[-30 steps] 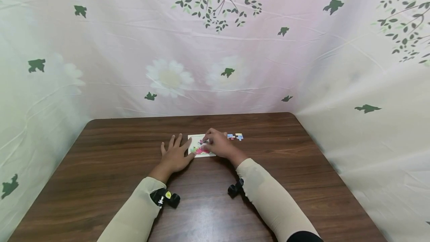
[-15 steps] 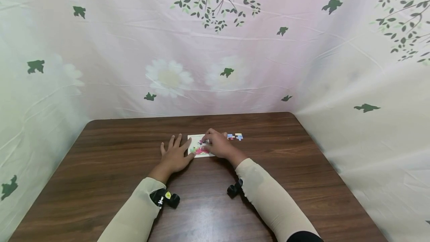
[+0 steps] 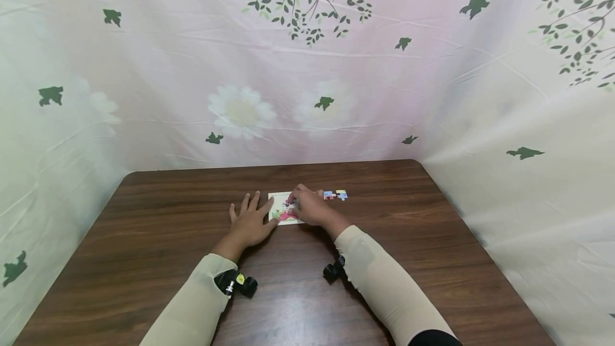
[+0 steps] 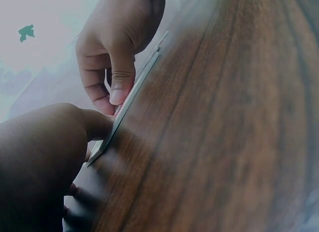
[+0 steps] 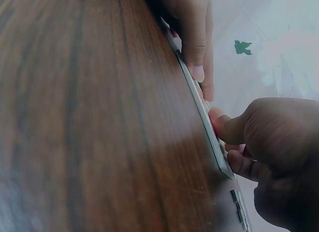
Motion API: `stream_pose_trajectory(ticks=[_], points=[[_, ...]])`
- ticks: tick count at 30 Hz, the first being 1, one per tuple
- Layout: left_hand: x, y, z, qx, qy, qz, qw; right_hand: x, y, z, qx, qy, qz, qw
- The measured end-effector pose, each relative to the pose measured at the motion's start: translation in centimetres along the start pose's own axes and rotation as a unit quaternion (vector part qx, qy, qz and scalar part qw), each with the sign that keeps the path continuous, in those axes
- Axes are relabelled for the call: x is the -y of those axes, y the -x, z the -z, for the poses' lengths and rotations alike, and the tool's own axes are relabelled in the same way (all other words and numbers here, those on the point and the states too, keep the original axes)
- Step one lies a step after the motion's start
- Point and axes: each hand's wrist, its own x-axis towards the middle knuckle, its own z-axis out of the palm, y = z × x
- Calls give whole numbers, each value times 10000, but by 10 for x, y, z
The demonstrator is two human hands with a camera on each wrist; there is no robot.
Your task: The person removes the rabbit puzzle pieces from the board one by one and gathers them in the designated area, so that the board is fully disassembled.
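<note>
A small white-bordered puzzle board [image 3: 278, 195] with a pink, red and green picture lies flat on the table. My left hand [image 3: 247, 227] is spread at its left side, with thumb and forefinger resting on the border. Over the board's right part, my right hand [image 3: 312, 208] reaches down with thumb and fingers bent together around a small puzzle piece, mostly hidden by the fingers. In the left wrist view the right hand [image 4: 117, 52] touches the board's face beside the left thumb. The right wrist view shows both hands at the board [image 5: 207, 122] from its near edge.
Two loose puzzle pieces, one blue and red [image 3: 329, 195] and one blue and yellow [image 3: 341, 195], lie just right of the board. The brown wooden table [image 3: 158, 218] ends at a pale printed cloth [image 3: 288, 68] behind and at both sides.
My right hand has shifted slightly left over the board, with its fingers still bent together. My left hand has stayed in place.
</note>
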Motion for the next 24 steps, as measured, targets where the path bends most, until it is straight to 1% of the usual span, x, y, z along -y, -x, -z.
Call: stream_pose_trajectory(ticks=[7, 14, 18, 24], points=[[0, -1, 0, 9, -47, 11, 10000, 2, -1, 0, 126, -112, -223, 9996], [2, 0, -1, 37, -73, 20, 10000, 4, -1, 1, 156, -142, -304, 9993], [2, -1, -2, 30, -66, 0, 10000, 4, 0, 1, 82, -224, -276, 9993], [1, 0, -1, 39, -76, 14, 10000, 2, 2, 1, -250, -386, -130, 9989]])
